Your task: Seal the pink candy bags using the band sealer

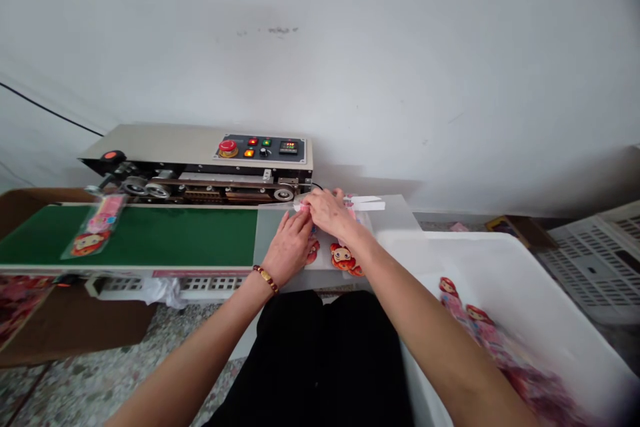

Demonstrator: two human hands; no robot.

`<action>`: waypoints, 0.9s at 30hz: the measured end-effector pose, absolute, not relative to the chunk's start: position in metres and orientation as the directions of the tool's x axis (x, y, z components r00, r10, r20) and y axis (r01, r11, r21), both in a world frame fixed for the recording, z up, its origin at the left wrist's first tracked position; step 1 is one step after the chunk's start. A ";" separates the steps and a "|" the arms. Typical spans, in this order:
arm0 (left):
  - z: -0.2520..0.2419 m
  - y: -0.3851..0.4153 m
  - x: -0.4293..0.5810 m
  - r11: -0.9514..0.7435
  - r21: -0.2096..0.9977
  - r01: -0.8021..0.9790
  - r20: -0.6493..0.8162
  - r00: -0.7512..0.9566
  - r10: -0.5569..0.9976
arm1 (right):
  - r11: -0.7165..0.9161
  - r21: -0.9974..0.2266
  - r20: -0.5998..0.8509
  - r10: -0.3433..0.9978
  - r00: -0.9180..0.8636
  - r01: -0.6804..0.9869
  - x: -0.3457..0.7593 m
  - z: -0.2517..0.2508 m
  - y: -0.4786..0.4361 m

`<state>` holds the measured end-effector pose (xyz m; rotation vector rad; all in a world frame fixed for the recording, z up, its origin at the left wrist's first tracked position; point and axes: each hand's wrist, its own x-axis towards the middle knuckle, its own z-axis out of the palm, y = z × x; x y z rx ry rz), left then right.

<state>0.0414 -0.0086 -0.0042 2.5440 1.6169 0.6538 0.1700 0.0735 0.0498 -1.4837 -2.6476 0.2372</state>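
Observation:
My left hand (289, 248), with a beaded bracelet at the wrist, is closed on the upper end of a clear plastic packet with a red-haired doll figure (313, 253) in it. My right hand (327, 213) meets it there, fingers pinched on the same end. Most of this packet is hidden under the hands. Beside it, below my right wrist, lie more red-haired doll figures (342, 256) on the pale board (400, 213). Just left of the hands is the inlet end of a band sealing machine (200, 147) with a lit control panel.
A green conveyor belt (185, 233) carries one doll packet (93, 230) at its left. At right stands a white bin (450, 250) holding several doll figures (483, 323). White strips (367, 205) lie behind my right hand. A cardboard box (85, 327) sits under the belt.

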 end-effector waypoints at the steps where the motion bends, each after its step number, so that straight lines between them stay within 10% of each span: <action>1: -0.005 -0.009 0.042 -0.449 0.275 0.850 0.318 0.361 0.877 | 0.506 -0.192 -0.015 0.856 -0.518 0.841 0.169 0.050 0.076; 27: -0.006 -0.009 0.039 -0.427 0.231 0.874 0.257 0.369 0.893 | 0.501 -0.203 -0.025 0.856 -0.516 0.841 0.164 0.054 0.079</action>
